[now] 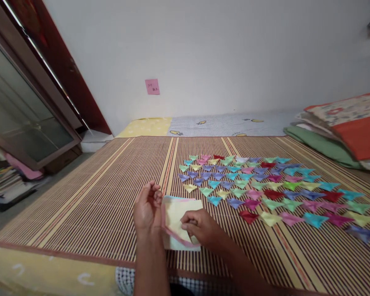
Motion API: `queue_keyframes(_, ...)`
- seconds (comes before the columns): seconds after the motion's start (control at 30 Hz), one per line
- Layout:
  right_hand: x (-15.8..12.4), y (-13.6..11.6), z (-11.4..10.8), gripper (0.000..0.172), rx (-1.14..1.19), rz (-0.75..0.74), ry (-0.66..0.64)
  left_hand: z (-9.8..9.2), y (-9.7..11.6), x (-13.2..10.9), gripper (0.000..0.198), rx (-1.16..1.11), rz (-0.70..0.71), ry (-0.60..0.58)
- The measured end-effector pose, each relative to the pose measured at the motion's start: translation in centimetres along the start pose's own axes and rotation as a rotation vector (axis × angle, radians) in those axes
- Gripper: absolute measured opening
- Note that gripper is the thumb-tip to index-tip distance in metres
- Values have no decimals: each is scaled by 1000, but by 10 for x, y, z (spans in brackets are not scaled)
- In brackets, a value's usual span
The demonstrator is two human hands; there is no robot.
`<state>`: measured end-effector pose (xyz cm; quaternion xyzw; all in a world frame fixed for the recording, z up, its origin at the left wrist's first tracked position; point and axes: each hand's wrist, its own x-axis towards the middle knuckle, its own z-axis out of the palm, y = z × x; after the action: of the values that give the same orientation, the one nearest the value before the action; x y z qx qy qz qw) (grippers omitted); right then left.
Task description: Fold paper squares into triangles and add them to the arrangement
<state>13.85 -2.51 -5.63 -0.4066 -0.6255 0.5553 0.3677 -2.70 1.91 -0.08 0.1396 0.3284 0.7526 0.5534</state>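
A small stack of square coloured papers [180,213], pale yellow on top with pink and blue edges, lies on the striped bamboo mat [95,205] in front of me. My left hand [146,209] is raised at the stack's left edge with its fingers curled and pinched on the papers' corner. My right hand [199,226] rests on the stack's right side, fingers bent and pressing the top sheet. Several folded paper shapes [265,189] in blue, green, pink, red and yellow lie in rows to the right, past my right hand.
Folded blankets and a pillow [342,131] are piled at the far right. A glass-fronted cabinet [21,111] and stacked books [6,181] stand at the left. A white wall with a pink note [152,86] rises behind the mat.
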Motion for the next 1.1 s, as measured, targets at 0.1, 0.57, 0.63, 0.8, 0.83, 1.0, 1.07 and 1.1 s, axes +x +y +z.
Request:
queue_keyframes(0.1,2,6,4,10,-15,-19,17,-1,3,0,13,21,14,-1)
queue_keyframes(0.57,-16,-80,-24,21,-676,-623,520,26,-1,-38,59,418,-195,-329)
queue_keyframes(0.63,-12,-77,-10,26,-809,-642,361,25,-11,-32,49,254,-339,-374)
queue_keyframes(0.8,-9,-66,-4,15,-736,-679,308,20,-17,-23,34,184,-358,-231)
queue_keyframes(0.83,-9,-67,-11,12,-644,-683,408,20,-16,-23,35,199,-343,-208)
queue_keyframes(1.0,-7,-62,-58,28,-295,-319,844,23,-16,-30,34,322,-323,-163)
queue_keyframes(1.07,-2,-53,-68,39,-52,-152,680,24,-19,-31,37,334,-325,-198)
queue_keyframes(1.1,0,-48,-70,41,59,-107,603,25,-21,-31,38,338,-326,-226)
